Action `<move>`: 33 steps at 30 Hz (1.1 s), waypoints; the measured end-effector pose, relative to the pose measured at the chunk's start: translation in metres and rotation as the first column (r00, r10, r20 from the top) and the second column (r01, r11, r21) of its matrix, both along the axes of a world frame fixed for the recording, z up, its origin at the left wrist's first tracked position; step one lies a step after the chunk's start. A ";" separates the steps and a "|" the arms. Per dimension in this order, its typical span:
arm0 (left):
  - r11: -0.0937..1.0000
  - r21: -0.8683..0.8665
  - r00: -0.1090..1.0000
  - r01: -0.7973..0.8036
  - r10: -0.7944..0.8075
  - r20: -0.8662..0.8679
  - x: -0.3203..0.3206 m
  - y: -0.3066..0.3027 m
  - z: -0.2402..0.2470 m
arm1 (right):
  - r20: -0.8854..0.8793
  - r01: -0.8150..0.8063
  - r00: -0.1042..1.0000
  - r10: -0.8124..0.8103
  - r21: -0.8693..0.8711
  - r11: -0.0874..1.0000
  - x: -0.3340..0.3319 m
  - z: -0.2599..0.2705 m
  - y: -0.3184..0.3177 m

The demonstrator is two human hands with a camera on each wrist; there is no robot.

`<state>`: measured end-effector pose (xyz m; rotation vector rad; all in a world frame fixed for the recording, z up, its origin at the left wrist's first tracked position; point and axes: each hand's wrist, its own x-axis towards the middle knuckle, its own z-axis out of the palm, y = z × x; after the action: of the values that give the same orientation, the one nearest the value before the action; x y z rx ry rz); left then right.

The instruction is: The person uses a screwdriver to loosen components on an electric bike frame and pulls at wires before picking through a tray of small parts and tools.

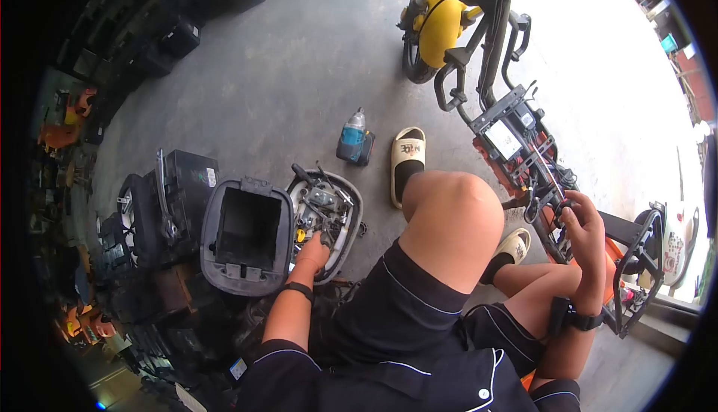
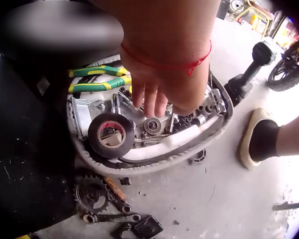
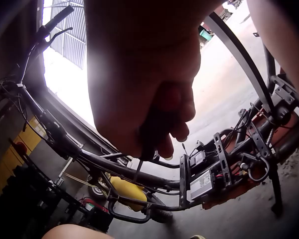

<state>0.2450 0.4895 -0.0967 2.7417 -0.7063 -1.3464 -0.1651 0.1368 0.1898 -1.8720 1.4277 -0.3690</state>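
My left hand [image 1: 314,252] reaches down into a grey-rimmed bin [image 1: 360,210] of loose metal parts. In the left wrist view its fingers [image 2: 149,102] point down, fairly straight, close over a small round bearing [image 2: 152,125]. A roll of black tape [image 2: 97,137] and pliers with green and yellow handles [image 2: 97,87] lie in the same bin. My right hand [image 1: 589,234], raised beside the bike frame [image 1: 490,68], grips a screwdriver with a dark handle [image 3: 159,117] and thin shaft [image 3: 138,172]. Most of that handle is hidden by the hand.
A blue cordless impact driver [image 1: 354,139] stands on the floor ahead. Left of the bin is an open dark case [image 1: 213,251]. A chainring [image 2: 91,193] and crank arm [image 2: 112,218] lie on the floor. The bike has a yellow front fender [image 1: 440,32] and a silver box [image 3: 202,185] on its frame.
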 end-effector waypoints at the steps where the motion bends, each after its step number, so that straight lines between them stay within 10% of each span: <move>1: 0.999 0.030 1.000 0.021 -0.022 0.015 -0.001 -0.005 -0.001 | -0.030 -0.031 0.999 0.030 -0.029 0.999 0.002 0.002 0.001; 25: 0.994 0.104 0.984 0.045 -0.062 0.167 0.000 -0.011 -0.084 | -0.274 0.103 0.959 -0.068 0.114 0.988 -0.073 -0.015 0.000; 33: 0.987 0.161 0.994 -0.009 0.026 -0.104 -0.019 -0.008 -0.041 | -0.279 0.062 0.960 -0.025 0.124 0.990 -0.054 -0.012 0.003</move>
<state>0.2257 0.4810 -0.1378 2.7607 -0.5912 -1.5978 -0.2189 0.1400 0.1774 -1.8400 1.6373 -0.0306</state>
